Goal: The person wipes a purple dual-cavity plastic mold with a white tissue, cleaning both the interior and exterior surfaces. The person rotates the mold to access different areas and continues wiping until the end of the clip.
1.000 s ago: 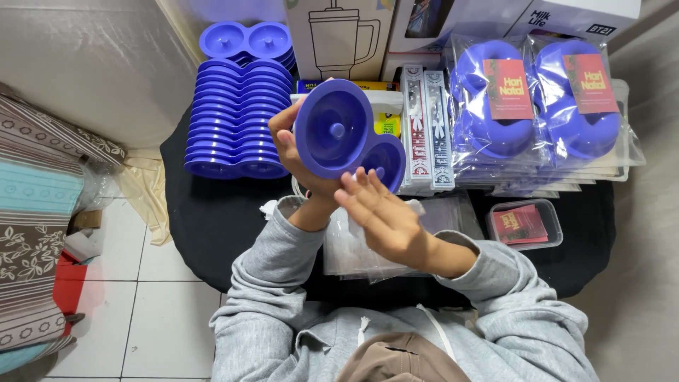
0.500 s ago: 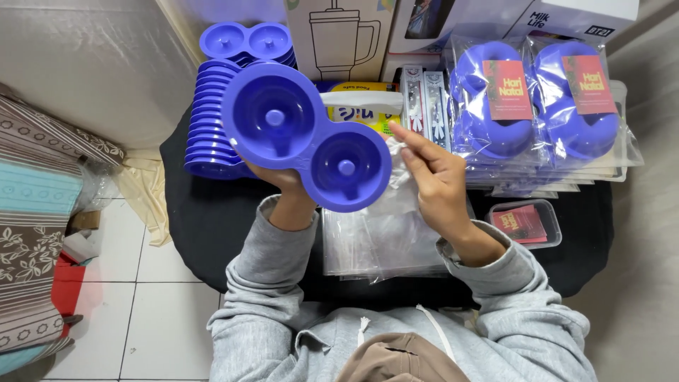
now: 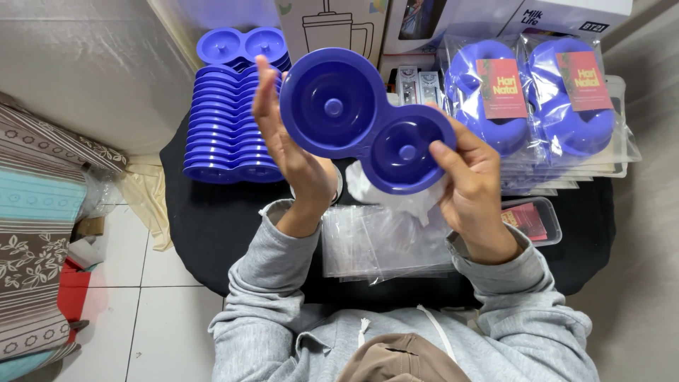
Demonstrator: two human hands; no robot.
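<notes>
Blue plastic filled the middle of my view: a double-cup tray (image 3: 364,124), two round wells joined side by side, each with a small peg at its centre. I held it up off the black table (image 3: 212,219), hollow side toward my face, so both wells could be looked into. My left hand (image 3: 293,152) stood open and flat against the big well's edge at nine o'clock, fingers straight, propping rather than gripping. My right hand (image 3: 470,177) cupped the small well at four o'clock, thumb on the rim, fingers curled behind.

A stack of matching trays (image 3: 230,134) sat at ten o'clock, nested to save room. Bagged trays (image 3: 534,99) with red cards lay at two o'clock, a pile of clear bags (image 3: 385,244) at six o'clock.

The tray hid my right fingertips and part of a crumpled white piece (image 3: 396,194) beneath it; I could not tell what that was. Boxes at twelve o'clock were cut off by the frame.
</notes>
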